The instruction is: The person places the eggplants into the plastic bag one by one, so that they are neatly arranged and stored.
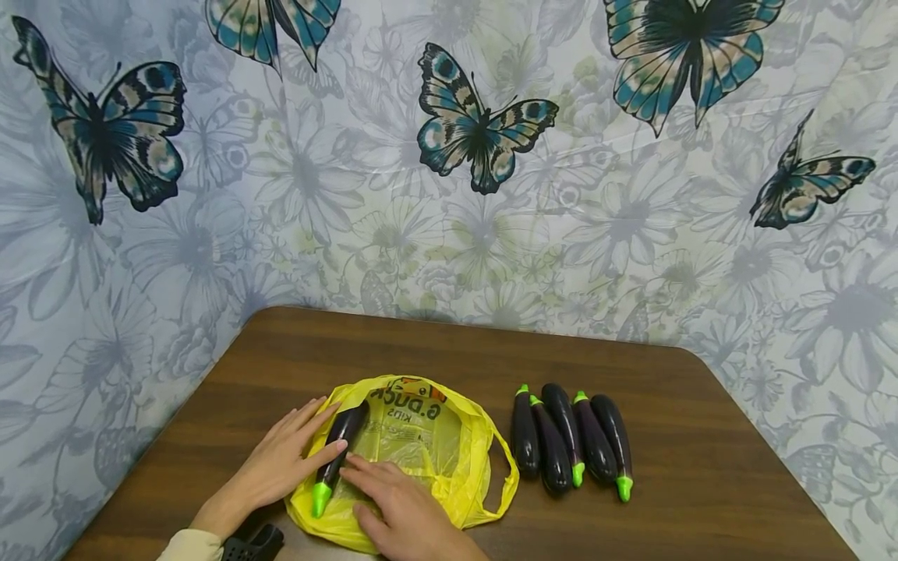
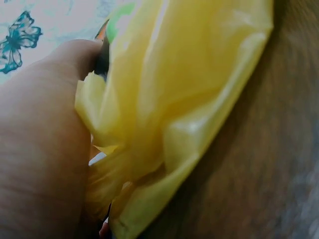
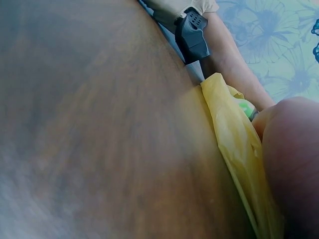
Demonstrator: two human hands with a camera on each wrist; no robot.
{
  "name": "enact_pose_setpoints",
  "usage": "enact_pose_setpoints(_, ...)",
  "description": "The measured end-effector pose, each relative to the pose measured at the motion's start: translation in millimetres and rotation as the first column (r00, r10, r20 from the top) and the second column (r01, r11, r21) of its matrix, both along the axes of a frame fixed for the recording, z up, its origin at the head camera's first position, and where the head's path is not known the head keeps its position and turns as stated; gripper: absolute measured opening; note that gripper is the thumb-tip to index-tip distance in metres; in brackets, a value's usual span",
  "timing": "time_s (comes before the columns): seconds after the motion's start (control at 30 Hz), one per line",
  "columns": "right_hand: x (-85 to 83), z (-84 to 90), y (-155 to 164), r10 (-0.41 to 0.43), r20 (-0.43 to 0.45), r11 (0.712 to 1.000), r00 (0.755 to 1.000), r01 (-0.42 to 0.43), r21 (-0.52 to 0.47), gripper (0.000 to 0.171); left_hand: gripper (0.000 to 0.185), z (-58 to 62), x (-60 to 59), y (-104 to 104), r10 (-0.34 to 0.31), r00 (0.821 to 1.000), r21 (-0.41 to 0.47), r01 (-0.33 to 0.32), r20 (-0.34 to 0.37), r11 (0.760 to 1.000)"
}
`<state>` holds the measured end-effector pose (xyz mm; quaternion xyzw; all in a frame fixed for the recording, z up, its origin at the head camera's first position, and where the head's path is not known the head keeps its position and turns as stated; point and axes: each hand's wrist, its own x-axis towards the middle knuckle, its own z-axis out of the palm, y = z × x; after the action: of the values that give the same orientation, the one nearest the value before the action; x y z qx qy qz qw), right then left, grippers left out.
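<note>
A yellow plastic bag (image 1: 459,499) lies on the table with its mouth spread wide. Inside it, along the left side, rests a dark eggplant (image 1: 348,425) with a bright green stem end toward me. My left hand (image 1: 277,460) lies over the bag's left rim, fingers extended and thumb across the eggplant. From the front, my right hand (image 1: 410,510) reaches over the bag, its fingertips close to the eggplant's right side. In the left wrist view, yellow plastic (image 2: 184,89) hides most of the fingers. The right wrist view shows the bag's side (image 3: 234,134) beside that hand.
Several more eggplants (image 1: 554,460) lie side by side on the brown wooden table (image 1: 701,467), right of the bag. One bag handle (image 1: 508,483) loops out toward them. Behind the table hangs a butterfly-patterned backdrop (image 1: 491,234).
</note>
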<state>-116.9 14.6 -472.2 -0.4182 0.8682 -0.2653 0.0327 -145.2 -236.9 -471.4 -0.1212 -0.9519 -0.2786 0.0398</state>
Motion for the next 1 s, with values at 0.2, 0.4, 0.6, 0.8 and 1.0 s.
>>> enact_pose_setpoints(0.2, 0.0, -0.2, 1.2, -0.015, 0.015, 0.997, 1.000, 0.016, -0.076, 0.045, 0.070, -0.4, 0.2, 0.5, 0.003, 1.000, -0.002, -0.003, -0.006, 1.000)
enact_pose_setpoints(0.4, 0.4, -1.2, 1.1, -0.021, -0.009, 0.990, 1.000, 0.020, -0.141, 0.044, 0.069, -0.9, 0.5, 0.5, 0.002, 1.000, -0.006, -0.002, -0.010, 1.000)
enact_pose_setpoints(0.6, 3.0, -0.2, 3.0, -0.019, -0.048, 0.971, 0.999, 0.007, -0.237, 0.039, 0.069, 0.9, 1.2, 1.0, 0.000, 1.000, 0.000, 0.000, -0.003, 1.000)
enact_pose_setpoints(0.8, 2.9, 0.4, 4.0, -0.016, -0.152, 0.940, 0.988, -0.037, -0.340, 0.032, 0.069, 3.0, 1.9, 1.8, 0.003, 1.000, 0.010, -0.003, 0.007, 1.000)
enact_pose_setpoints(1.0, 4.3, 0.1, 4.7, -0.026, -0.176, 0.917, 0.984, -0.046, -0.395, 0.031, 0.070, 3.6, 3.4, 2.5, 0.002, 1.000, 0.005, -0.002, 0.009, 1.000)
